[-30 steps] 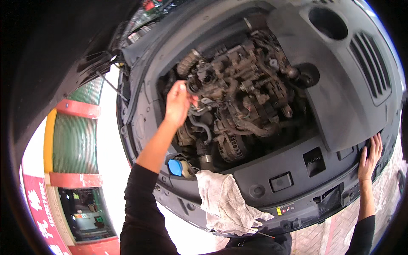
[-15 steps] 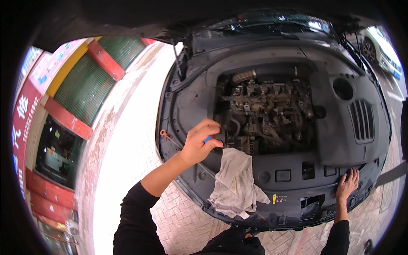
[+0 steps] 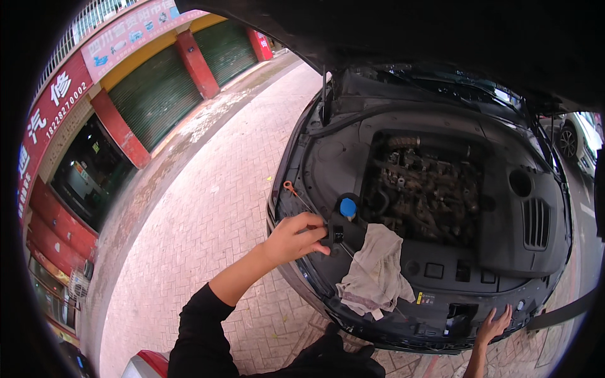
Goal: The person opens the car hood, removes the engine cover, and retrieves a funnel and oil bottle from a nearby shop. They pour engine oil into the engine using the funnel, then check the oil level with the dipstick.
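The hood (image 3: 416, 44) is already up and the engine (image 3: 428, 189) lies uncovered in the middle of the bay, so access looks complete. The blue cap (image 3: 348, 206) sits at the left of the engine, just beyond the left hand (image 3: 322, 242); it appears to be on its neck, though how tightly I cannot tell. Not put away, as far as shown, is the orange-ringed rod (image 3: 293, 191): it lies loose at the left edge of the bay, its shaft running near and right, partly hidden by the left hand. The cloth (image 3: 375, 268) lies crumpled over the near edge. The black cover (image 3: 504, 252) with slats lies over the right part of the bay, leaving the engine bare.

The left grip is half curled, thumb parted from the forefinger, with nothing visible in it. The right hand (image 3: 496, 324) is spread, fingers extended at the near right of the front trim (image 3: 441, 286), holding nothing.
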Tool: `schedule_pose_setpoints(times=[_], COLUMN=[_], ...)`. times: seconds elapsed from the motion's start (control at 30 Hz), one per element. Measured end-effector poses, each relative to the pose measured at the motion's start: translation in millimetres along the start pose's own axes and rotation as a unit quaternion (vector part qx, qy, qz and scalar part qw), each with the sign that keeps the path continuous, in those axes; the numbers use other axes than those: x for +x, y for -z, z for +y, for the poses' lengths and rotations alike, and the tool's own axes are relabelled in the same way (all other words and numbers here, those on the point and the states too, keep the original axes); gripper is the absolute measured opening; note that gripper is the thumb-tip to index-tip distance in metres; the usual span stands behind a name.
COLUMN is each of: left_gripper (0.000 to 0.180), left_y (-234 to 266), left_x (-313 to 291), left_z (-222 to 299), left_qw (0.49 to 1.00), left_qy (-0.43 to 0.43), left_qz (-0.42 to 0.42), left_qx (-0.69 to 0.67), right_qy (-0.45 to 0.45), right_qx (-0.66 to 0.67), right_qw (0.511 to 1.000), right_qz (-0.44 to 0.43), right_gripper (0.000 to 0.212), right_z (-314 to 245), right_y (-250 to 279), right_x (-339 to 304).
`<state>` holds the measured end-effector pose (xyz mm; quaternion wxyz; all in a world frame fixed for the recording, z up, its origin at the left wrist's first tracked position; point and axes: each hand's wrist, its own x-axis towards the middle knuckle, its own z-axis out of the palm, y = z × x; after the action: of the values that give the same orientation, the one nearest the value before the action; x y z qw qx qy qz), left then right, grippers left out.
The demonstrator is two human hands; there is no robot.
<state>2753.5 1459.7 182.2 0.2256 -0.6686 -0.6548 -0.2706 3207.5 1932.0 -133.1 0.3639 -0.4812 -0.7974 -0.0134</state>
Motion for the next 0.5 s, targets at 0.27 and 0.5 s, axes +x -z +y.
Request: schedule_pose_setpoints(times=[0.27, 0.5], left_gripper=[0.037, 0.031], left_y=[17.6, -12.3], left_x=[-14.2, -88.1], left_z=[-56.2, -218.8], left_qw=[0.988, 0.998], left_qy=[-0.141, 0.038], left_qz=[0.008, 0.040], left_qx=[0.066, -0.043], right_qy=[-0.115, -0.176], right_qx=[-0.062, -0.112], right_qw=[0.988, 0.978], right_qz=[-0.080, -0.023], right_gripper=[0.052, 0.053], right_z=[-60.1, -139.4], right_y=[45.2, 52.6], right_x=[-82.6, -164.7])
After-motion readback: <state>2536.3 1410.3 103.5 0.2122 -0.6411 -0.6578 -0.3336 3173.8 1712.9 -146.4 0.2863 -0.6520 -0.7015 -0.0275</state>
